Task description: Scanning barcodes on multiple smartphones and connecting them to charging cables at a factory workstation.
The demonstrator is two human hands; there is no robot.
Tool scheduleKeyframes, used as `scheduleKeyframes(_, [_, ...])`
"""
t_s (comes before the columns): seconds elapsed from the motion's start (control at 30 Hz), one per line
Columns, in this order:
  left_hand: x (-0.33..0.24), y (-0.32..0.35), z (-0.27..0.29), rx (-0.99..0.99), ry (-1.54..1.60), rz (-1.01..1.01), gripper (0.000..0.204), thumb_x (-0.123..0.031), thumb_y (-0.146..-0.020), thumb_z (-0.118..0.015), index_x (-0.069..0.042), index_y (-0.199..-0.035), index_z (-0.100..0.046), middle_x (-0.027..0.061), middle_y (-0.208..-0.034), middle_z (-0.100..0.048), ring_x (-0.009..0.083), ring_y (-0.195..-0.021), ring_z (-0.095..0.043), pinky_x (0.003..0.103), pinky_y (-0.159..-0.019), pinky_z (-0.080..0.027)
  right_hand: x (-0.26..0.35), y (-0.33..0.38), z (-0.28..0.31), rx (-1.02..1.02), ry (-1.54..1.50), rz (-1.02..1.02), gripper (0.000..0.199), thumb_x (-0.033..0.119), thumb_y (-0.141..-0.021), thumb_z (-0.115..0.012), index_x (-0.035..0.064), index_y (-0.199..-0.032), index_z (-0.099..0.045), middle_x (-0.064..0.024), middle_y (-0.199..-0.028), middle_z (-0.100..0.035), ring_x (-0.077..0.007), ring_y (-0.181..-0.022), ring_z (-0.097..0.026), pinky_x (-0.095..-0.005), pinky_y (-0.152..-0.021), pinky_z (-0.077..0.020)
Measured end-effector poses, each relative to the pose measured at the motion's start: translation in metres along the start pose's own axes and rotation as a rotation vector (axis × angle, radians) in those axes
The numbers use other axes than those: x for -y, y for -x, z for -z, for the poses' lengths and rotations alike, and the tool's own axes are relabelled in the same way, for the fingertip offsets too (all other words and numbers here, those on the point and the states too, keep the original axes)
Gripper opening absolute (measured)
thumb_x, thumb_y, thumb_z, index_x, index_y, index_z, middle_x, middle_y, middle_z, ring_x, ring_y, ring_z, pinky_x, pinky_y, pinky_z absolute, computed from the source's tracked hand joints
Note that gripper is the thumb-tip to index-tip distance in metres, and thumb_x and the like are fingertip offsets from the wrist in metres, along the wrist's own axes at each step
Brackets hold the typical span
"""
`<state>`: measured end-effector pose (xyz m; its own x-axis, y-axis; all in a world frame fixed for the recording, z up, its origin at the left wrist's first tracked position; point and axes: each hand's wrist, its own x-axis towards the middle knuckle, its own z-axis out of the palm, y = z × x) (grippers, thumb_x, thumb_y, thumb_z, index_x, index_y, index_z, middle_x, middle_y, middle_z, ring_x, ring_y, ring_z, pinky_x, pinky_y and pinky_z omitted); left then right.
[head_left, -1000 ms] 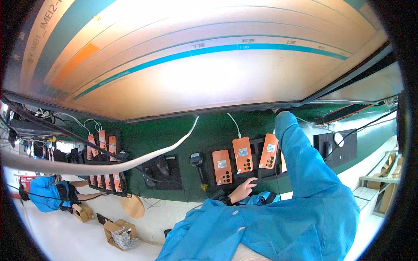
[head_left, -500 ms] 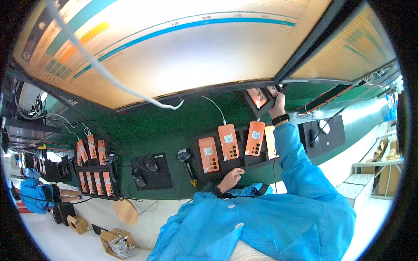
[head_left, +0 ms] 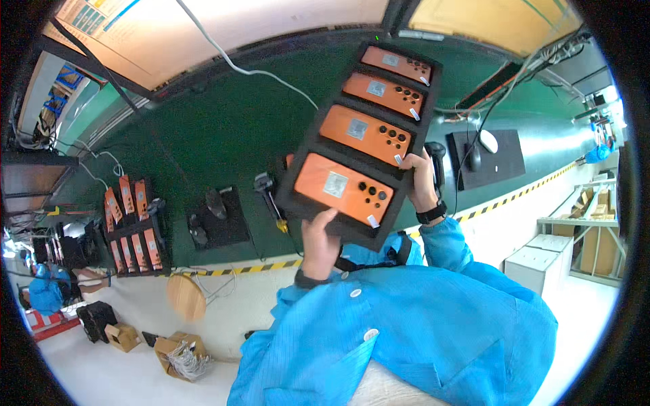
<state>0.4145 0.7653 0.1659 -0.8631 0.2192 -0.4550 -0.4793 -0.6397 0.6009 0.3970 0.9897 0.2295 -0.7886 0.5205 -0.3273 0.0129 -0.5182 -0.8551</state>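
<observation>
A black foam tray [head_left: 292,201] is held up over the green bench, tilted, with several orange phones in its slots. The nearest orange phone [head_left: 342,186] lies back up, showing dark camera lenses, a pale label and a small white tab at one corner. My left hand [head_left: 319,245] grips the tray's near edge, its thumb on top beside that phone. On the tray's right edge, my right hand [head_left: 422,183] is closed, fingers partly hidden beneath. Behind the tray's left side peeks a bit of another orange item [head_left: 290,160].
Left on the bench are a handheld scanner [head_left: 264,183], a dark mat [head_left: 227,227] with two dark mice, and a rack of orange phones [head_left: 139,233]. Right is another mat [head_left: 511,155] with a white mouse [head_left: 488,141]. Monitors line the back; a white cable [head_left: 250,71] hangs ahead. A round stool [head_left: 186,298] stands below.
The tray has come from under the monitor toward me, into full view. My left hand has risen and taken hold of its near edge; my right hand has come nearer.
</observation>
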Motion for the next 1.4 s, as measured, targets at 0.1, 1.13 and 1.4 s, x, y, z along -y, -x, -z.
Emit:
scheduleKeyframes(0.1, [-0.028,0.034,0.059,0.021,-0.644,-0.412,0.038,0.007,-0.064,-0.061,-0.004,-0.101,-0.061,0.0158,-0.096,-0.065,0.0350,-0.091,-0.061,0.041,-0.085,-0.045,0.016,0.023,-0.002,0.219,-0.028,-0.168,0.042,0.007,-0.078,-0.059,0.0065,-0.119,-0.053,-0.0023,-0.097,-0.061,-0.0124,-0.076,-0.058,-0.0281,-0.066,-0.0500])
scheduleKeyframes(1.13, [0.065,-0.037,0.127,-0.301,-1.321,0.065,0.061,-0.029,-0.094,-0.046,0.007,-0.139,-0.027,0.0266,-0.144,-0.031,0.0361,-0.133,-0.032,0.037,-0.108,-0.027,-0.141,0.079,0.330,-0.093,-0.376,-0.479,0.019,0.011,-0.092,-0.056,0.0046,-0.110,-0.057,-0.0059,-0.106,-0.062,-0.0178,-0.097,-0.059,-0.0342,-0.090,-0.0459])
scheduleKeyframes(1.4, [0.079,-0.022,0.080,-0.049,-1.512,-0.524,0.044,-0.018,-0.087,-0.054,0.007,-0.123,-0.049,0.0260,-0.127,-0.050,0.0383,-0.122,-0.044,0.043,-0.104,-0.034,-0.137,0.027,0.314,0.225,1.101,-0.615,0.069,0.062,-0.087,-0.047,-0.0015,-0.075,-0.069,-0.0118,-0.073,-0.068,-0.0203,-0.065,-0.064,-0.0296,-0.057,-0.0510])
